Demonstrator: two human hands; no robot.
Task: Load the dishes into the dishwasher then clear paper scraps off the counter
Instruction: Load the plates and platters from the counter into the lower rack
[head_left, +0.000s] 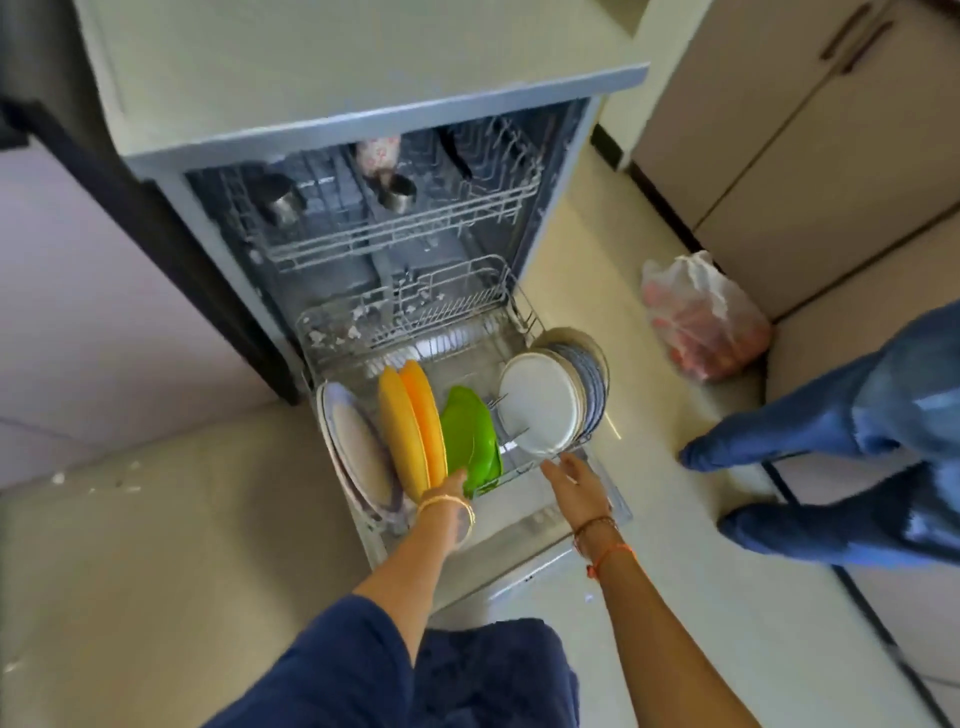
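Note:
The dishwasher's lower rack (524, 306) is pulled out over the open door. Standing in it from left to right are a large pale plate (358, 447), two yellow-orange plates (410, 415), a green plate (467, 426) and a stack of white and grey plates (545, 400). My left hand (449, 486) is at the green plate's lower edge and grips it, with the fingertips hidden behind the plate. My right hand (571, 475) reaches with straight fingers to the rack's front rim, just under the white plates, and holds nothing.
The upper rack (395, 228) holds two steel cups and a patterned cup. Another person's legs in jeans (831, 431) stand to the right. A plastic bag (701, 317) lies on the floor by the cabinets. White scraps (93, 480) dot the floor at left.

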